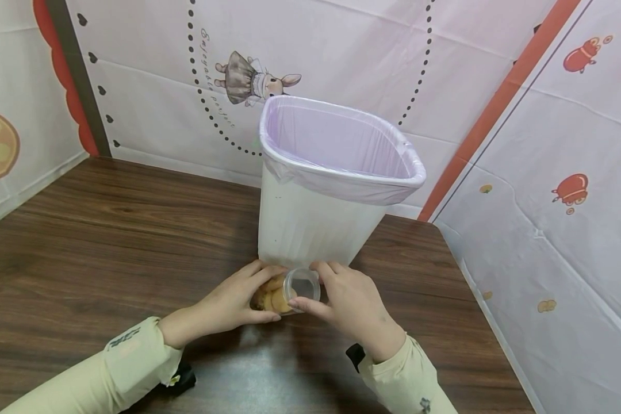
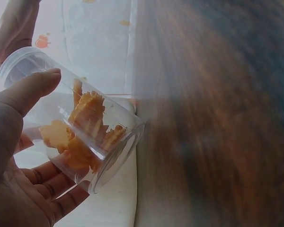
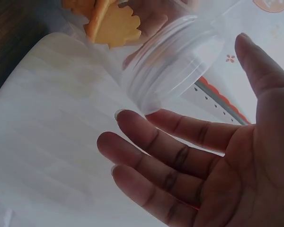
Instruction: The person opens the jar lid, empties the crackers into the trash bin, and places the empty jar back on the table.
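Note:
A clear plastic jar (image 2: 61,97) lies tilted in my left hand (image 1: 233,300), whose thumb and fingers grip its sides. Inside are orange-yellow pieces with wavy edges (image 2: 87,116), gathered toward the base. The jar's ringed clear top end (image 1: 303,284) faces my right hand (image 1: 354,296). In the right wrist view, that hand's fingers are spread and nearly straight, with the index fingertip right at the ringed edge (image 3: 154,71) and the thumb held apart from it.
Just beyond the hands stands a tall white waste bin (image 1: 310,224), lined with a pale purple bag (image 1: 336,172) folded over its rim. Everything is on a dark wooden table (image 1: 134,230). Printed cloth (image 1: 150,98) hangs behind and at both sides.

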A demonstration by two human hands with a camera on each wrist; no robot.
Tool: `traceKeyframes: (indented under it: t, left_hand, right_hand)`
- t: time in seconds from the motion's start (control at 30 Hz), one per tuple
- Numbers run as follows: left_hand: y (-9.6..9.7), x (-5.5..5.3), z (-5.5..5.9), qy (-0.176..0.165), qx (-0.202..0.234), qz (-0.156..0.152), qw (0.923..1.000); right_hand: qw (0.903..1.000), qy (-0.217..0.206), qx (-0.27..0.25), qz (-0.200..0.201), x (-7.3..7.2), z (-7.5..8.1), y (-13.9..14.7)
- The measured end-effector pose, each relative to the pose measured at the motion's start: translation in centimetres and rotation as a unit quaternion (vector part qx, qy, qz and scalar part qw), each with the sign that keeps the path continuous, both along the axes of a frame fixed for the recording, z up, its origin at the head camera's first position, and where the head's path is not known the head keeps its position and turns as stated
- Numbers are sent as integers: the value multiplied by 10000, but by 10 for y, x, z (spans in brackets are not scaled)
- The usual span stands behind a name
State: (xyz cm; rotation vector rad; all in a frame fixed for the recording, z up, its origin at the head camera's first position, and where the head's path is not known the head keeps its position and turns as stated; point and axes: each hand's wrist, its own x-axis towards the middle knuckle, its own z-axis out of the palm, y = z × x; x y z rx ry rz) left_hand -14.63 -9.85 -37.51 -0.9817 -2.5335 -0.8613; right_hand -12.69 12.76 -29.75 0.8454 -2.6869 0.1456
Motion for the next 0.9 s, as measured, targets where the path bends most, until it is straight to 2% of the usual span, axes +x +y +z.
traceKeyframes:
  t: [0.37,0.57,0.9]
  left_hand:
    - [0,0,0,-26,1,-22,10000]
    - [0,0,0,-24,18,-43,10000]
    - [0,0,0,43,8,-2,10000]
  right_hand:
    - [10000,91,24,28,0,-2,-2]
    - [10000,-30,18,91,1,-2,-2]
    - [9991,-15,175,382,0,1,0]
